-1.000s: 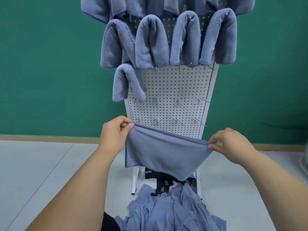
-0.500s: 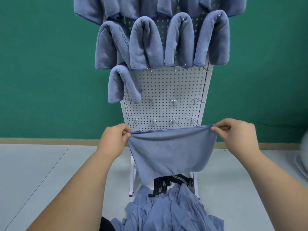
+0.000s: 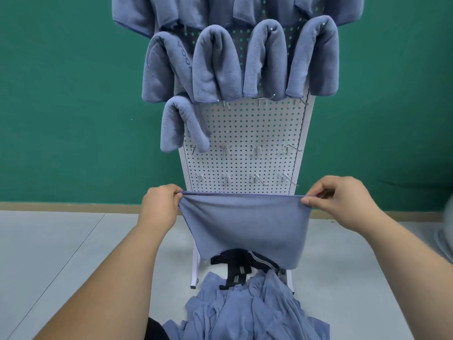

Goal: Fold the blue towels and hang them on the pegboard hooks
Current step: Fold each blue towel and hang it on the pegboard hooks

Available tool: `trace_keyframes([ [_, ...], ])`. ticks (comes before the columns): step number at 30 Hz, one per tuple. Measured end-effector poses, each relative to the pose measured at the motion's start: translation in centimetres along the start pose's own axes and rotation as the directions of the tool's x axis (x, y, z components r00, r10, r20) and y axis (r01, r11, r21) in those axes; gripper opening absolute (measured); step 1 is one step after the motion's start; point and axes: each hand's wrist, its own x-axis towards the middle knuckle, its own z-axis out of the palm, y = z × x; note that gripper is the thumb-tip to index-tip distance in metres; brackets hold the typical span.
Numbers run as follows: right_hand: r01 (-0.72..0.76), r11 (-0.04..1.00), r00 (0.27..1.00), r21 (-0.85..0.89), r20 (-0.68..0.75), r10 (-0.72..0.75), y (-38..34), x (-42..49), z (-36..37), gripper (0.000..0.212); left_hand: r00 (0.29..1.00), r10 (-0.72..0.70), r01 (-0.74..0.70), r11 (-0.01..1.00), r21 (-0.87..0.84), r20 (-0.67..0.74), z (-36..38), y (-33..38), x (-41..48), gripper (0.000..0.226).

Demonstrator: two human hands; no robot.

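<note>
The pegboard (image 3: 245,128) is standing on the floor (image 3: 73,253), before the wall (image 3: 61,94). Folded towels (image 3: 215,67) are hanging in rows on its upper part, and one single towel (image 3: 181,126) is hanging lower, at its left edge. Bare hooks (image 3: 256,149) are sitting below them. Before the pegboard's lower part, the held towel (image 3: 245,227) is hanging between the left hand (image 3: 159,207) and the right hand (image 3: 343,200). A heap of towels (image 3: 245,312) is lying at the pegboard's foot.

blue towel (image 3: 245,224), white perforated pegboard (image 3: 245,133), green wall (image 3: 73,94)
</note>
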Motion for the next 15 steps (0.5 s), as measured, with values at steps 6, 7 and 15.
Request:
trace_keyframes([
  [6, -0.009, 0.941, 0.978, -0.339, -0.200, -0.063, 0.4, 0.4, 1.2, 0.018, 0.999, 0.035, -0.035, 0.999, 0.007, 0.010, -0.1, 1.3, -0.2, 0.016],
  [7, -0.015, 0.950, 0.975, -0.312, -0.216, -0.056, 0.5, 0.4, 1.4, 0.018, 1.000, 0.029, -0.029, 0.999, -0.046, 0.007, -0.1, 1.4, -0.3, 0.015],
  [15, -0.059, 0.989, 0.968, -0.133, -0.251, 0.024, 1.3, 0.5, -0.4, 0.003, 0.981, -0.154, 0.191, 0.622, -0.760, 0.121, -1.4, 3.4, -0.5, 0.018],
])
